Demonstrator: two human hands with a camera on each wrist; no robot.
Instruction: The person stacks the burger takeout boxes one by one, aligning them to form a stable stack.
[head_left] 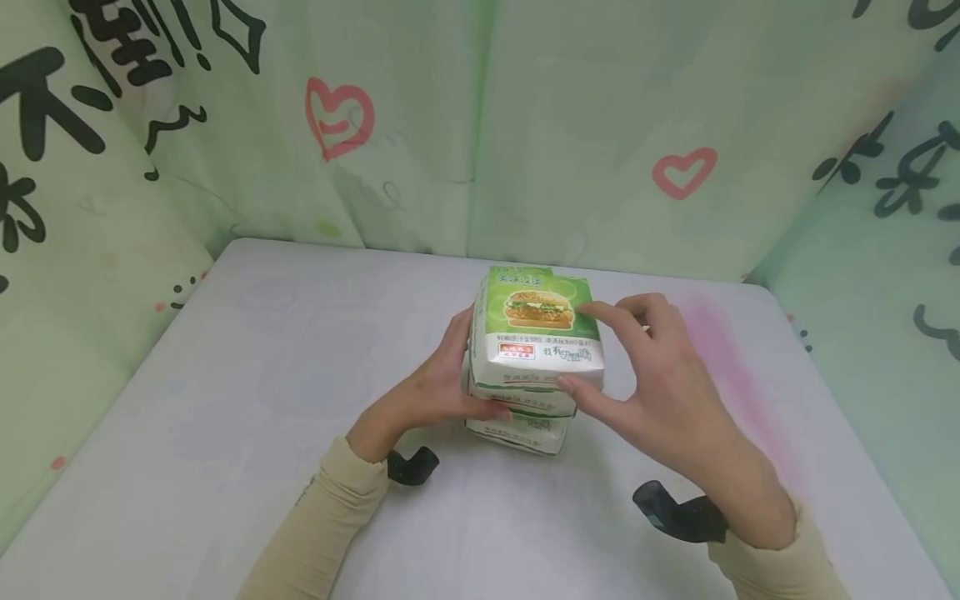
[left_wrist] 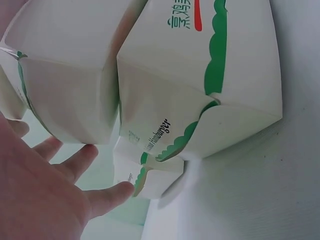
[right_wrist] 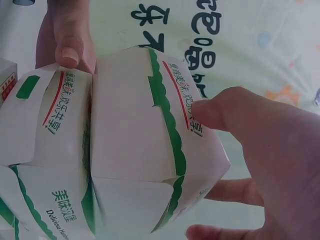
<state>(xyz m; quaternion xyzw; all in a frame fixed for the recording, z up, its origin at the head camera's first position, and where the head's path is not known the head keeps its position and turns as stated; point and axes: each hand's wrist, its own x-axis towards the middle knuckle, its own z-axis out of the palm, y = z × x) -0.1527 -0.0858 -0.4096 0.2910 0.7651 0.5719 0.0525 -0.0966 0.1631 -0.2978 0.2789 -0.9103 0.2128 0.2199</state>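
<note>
White-and-green cardboard burger boxes stand stacked at the middle of the table. The top burger box (head_left: 536, 354) has a burger picture on its lid; a lower burger box (head_left: 517, 435) shows beneath. My left hand (head_left: 435, 375) holds the stack from its left side, thumb across the front below the top box. Its spread fingers (left_wrist: 82, 161) lie beside the boxes in the left wrist view. On the right, my right hand (head_left: 667, 400) pinches the top box, thumb at the front edge and index finger at the right edge. The right thumb (right_wrist: 217, 112) lies against printed red-and-green lettering.
Another burger box (left_wrist: 150, 172) shows farther back in the left wrist view. A white table (head_left: 247, 400) bears a pink stain (head_left: 731, 367) on the right. A pale green curtain (head_left: 562, 125) with hearts and black lettering surrounds its back and sides. Black curved pieces (head_left: 678, 512) sit at both wrists.
</note>
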